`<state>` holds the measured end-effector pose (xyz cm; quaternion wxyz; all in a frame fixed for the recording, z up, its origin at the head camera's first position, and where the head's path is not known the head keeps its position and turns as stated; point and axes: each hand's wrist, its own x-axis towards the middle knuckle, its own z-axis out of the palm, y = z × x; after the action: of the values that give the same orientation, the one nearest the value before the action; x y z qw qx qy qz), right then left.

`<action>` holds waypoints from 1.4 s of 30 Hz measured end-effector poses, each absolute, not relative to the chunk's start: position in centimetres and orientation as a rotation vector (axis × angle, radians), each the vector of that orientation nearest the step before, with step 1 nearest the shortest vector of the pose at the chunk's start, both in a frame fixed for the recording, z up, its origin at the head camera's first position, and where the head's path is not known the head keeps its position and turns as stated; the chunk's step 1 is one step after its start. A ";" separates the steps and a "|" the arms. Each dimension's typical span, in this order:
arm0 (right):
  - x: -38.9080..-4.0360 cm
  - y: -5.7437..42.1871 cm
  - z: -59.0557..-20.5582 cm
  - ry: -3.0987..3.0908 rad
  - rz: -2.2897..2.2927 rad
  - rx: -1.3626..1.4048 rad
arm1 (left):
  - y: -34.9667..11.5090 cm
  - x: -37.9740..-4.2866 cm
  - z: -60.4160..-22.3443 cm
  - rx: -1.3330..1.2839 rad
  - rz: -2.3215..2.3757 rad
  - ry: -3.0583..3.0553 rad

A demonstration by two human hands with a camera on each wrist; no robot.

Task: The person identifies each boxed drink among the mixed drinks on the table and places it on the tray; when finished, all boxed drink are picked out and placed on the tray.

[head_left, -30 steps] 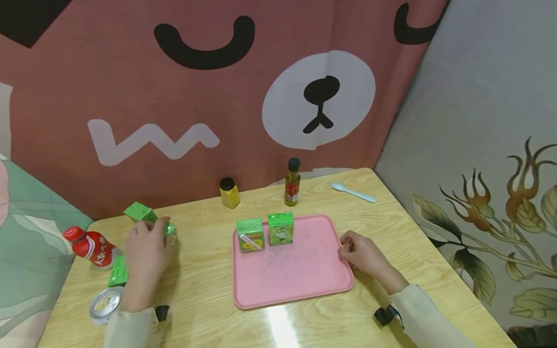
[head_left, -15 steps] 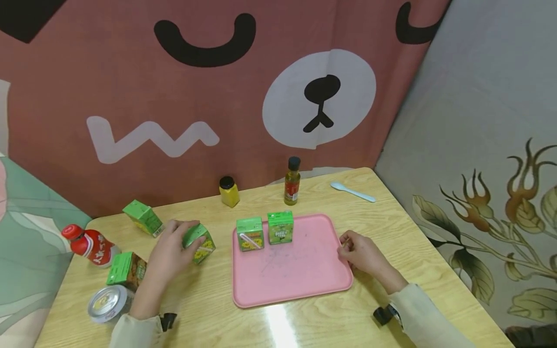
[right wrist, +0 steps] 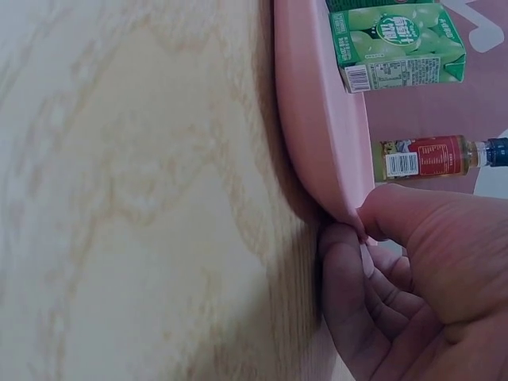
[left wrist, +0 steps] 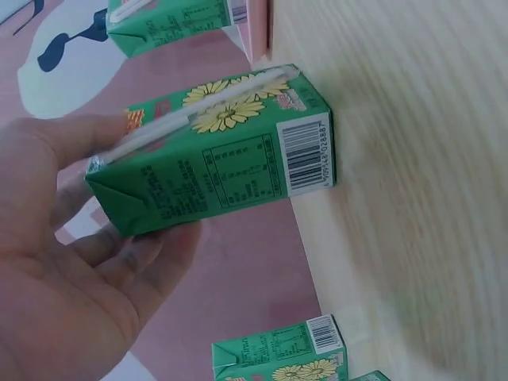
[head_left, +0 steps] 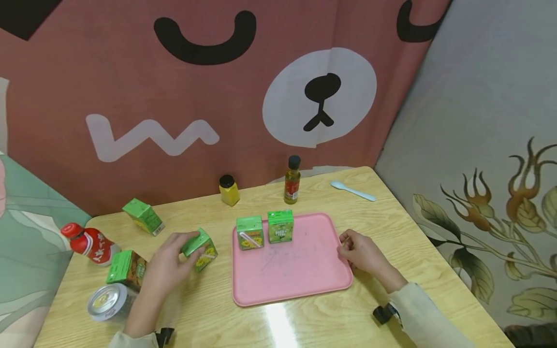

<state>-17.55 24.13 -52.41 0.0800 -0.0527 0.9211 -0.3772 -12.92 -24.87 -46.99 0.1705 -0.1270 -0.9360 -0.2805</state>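
Observation:
My left hand [head_left: 170,265] grips a green drink carton [left wrist: 210,151] with yellow flowers and a straw on its side, thumb on one face and fingers on the other. The carton is left of the pink tray [head_left: 296,278]; whether its base touches the table I cannot tell. My right hand [head_left: 364,255] pinches the tray's right rim [right wrist: 349,208] between thumb and fingers. Two green cartons stand on the tray's back left, one with a straw [head_left: 250,233] and one with green fruit [right wrist: 401,44].
At the left are a green carton [head_left: 142,216], a red bottle [head_left: 93,245], a green-and-brown carton [head_left: 127,270] and a silver-lidded can [head_left: 109,303]. Along the back stand a yellow jar [head_left: 229,192] and a dark-capped bottle [head_left: 292,183]. A light blue spoon [head_left: 352,191] lies behind the tray.
My left hand has carried its carton right, away from the left-hand group, toward the tray, moving only slightly in the last half second. My right hand has stayed on the tray rim.

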 end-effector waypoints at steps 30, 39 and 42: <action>-17.5 24.0 -52.5 2.737 -1.148 -0.149 | -25.1 -13.7 -49.4 -0.687 -1.143 -2.420; -17.5 24.1 -52.6 2.741 -1.158 -0.146 | -25.0 -13.8 -49.3 -0.723 -1.125 -2.417; -17.4 24.1 -52.5 2.736 -1.160 -0.144 | -25.0 -13.7 -49.3 -0.717 -1.102 -2.418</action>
<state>-17.45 24.09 -52.54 0.0829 -0.0483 0.9164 -0.3886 -13.74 -25.04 -49.28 0.1935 -0.2557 -0.8620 -0.3927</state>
